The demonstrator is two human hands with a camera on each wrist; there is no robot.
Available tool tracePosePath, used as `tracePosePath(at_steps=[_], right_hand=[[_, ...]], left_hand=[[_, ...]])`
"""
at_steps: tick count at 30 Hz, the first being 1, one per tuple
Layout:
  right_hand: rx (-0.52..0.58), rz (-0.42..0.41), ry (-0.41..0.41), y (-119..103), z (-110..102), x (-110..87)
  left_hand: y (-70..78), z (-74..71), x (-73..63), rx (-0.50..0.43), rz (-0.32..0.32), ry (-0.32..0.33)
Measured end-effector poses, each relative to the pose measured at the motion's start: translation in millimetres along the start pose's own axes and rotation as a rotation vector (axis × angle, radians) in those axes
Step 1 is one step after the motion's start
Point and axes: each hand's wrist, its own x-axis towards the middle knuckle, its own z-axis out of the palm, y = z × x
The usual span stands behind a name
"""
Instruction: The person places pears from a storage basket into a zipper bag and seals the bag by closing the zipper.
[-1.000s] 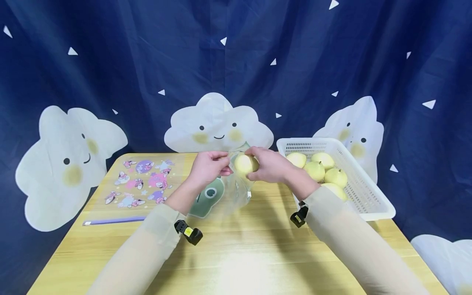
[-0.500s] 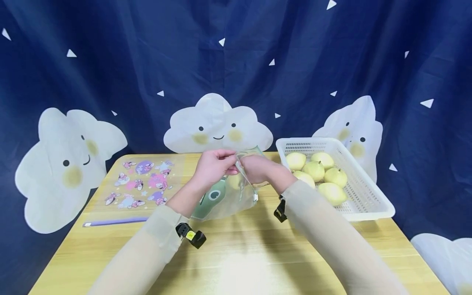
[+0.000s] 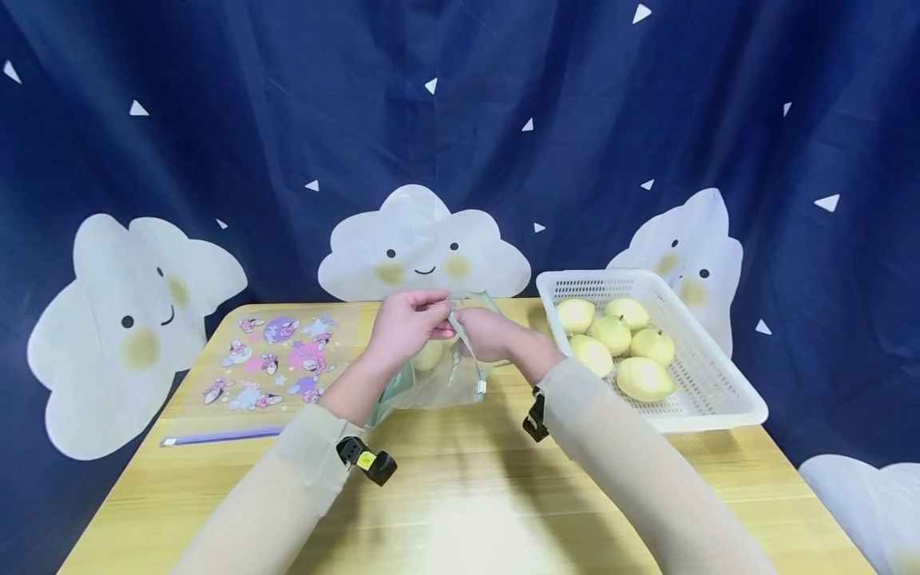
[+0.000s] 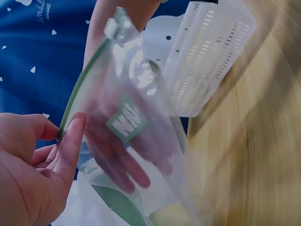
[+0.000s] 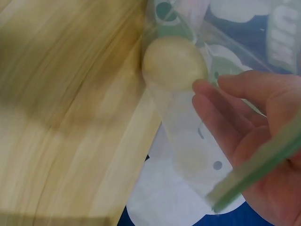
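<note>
My left hand (image 3: 404,327) pinches the green-edged mouth of a clear zip bag (image 3: 449,387) between thumb and fingers. The bag's mouth gapes toward the right, and a white slider hangs at its near end. My right hand (image 3: 489,335) reaches inside the bag; through the plastic in the left wrist view, its fingers (image 4: 124,165) look loosely extended. One pale yellow pear (image 5: 174,63) lies deeper in the bag, just beyond the right fingertips, apparently not gripped. Green printed figures on the bag are partly covered by the left hand and wrist.
A white perforated basket (image 3: 719,399) with several yellow pears (image 3: 644,379) stands on the right. Flat on the left lies another clear bag (image 3: 280,359) with pink and purple prints and a purple zip. A dark blue curtain (image 3: 460,120) hangs behind the wooden table (image 3: 460,495).
My right hand has carried the pear into the bag and let it go there. The pear has moved left and down inside it. My left hand keeps its pinch on the bag's edge.
</note>
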Motion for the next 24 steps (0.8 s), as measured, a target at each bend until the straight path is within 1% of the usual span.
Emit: tracePosePath(at_steps=[2,3,6,8,14,17,21,24], right_hand=[[0.051,0.062,-0.017,0,0,-0.5],[0.087,0.08,-0.02,-1,-1,-1.8],[0.185,0.105,-0.016,0,-3,-9.5],[0.223,0.103,-0.004,1,-6,-16.4],[0.255,0.128,0.053,6,-20,-40.1],[0.274,0.129,0.105,11,-28,-52.9],[0.265,0.154,0.178,26,-40,-75.5],[0.257,0.195,0.216,41,-51,-96.0]], left_hand=[[-2.2,-3.4,0.7,-0.008,-0.009,0.01],[-3.4,-4.9,1.3,-0.013,-0.013,0.012],[-6.0,-8.6,2.3,-0.029,-0.026,0.014],[-7.2,-10.6,3.0,-0.035,-0.029,0.014],[-7.9,-13.8,1.9,-0.024,-0.037,0.029],[-8.7,-15.5,1.3,-0.028,-0.043,0.034],[-8.9,-17.4,0.2,-0.035,-0.049,0.037],[-9.0,-18.8,-0.9,-0.035,-0.049,0.035]])
